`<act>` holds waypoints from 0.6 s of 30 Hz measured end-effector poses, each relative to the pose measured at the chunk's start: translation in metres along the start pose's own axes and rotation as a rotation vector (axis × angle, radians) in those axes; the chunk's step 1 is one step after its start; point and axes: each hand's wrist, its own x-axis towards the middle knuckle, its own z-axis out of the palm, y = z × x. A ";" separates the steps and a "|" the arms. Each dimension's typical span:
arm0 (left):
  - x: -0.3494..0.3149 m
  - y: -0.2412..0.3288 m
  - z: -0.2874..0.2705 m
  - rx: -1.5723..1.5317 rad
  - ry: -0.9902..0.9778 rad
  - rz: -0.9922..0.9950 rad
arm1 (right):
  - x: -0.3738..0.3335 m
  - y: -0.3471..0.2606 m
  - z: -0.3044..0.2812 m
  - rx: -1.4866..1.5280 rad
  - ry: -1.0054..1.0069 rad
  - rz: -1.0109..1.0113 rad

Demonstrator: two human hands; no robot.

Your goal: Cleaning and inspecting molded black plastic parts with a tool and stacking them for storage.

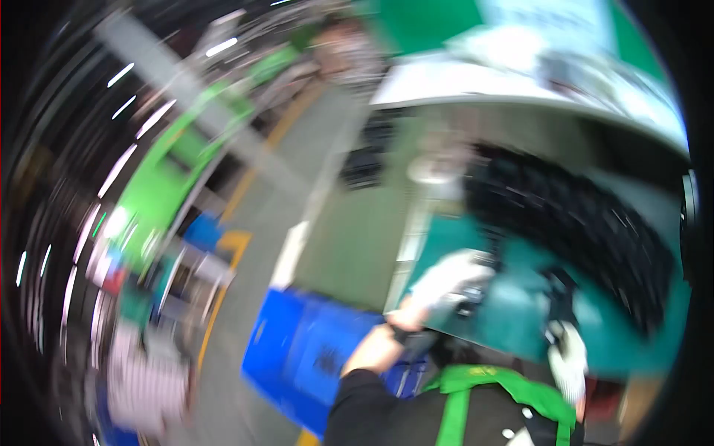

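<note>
Motion blur softens the whole picture. My left hand point(455, 278), in a white glove, reaches over the green work mat point(513, 297) with its fingers closed round a small dark part point(470, 297); its exact kind is too smeared to make out. My right hand point(570, 358), gloved as well, is near the front edge of the mat and grips the lower end of a black elongated part point(559, 291). Beyond both hands, a long row of black parts point(573, 223) lies packed close together across the mat.
A blue bin point(312, 349) stands left of the bench, beside my left forearm. A green conveyor-like strip point(361, 238) runs away from me, bearing black parts point(364, 160). A white shelf point(520, 82) overhangs the far side. Farther left are a grey aisle with yellow lines and green equipment point(160, 186).
</note>
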 end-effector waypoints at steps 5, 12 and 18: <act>0.024 0.063 -0.007 -0.227 0.044 -0.894 | 0.036 0.102 0.031 0.182 -0.059 0.034; -0.011 0.093 -0.005 -0.078 0.148 -1.135 | 0.105 0.103 0.077 0.152 -0.366 -0.259; -0.030 0.110 0.013 0.128 0.189 -1.189 | 0.102 -0.049 0.028 -0.338 -0.581 -0.320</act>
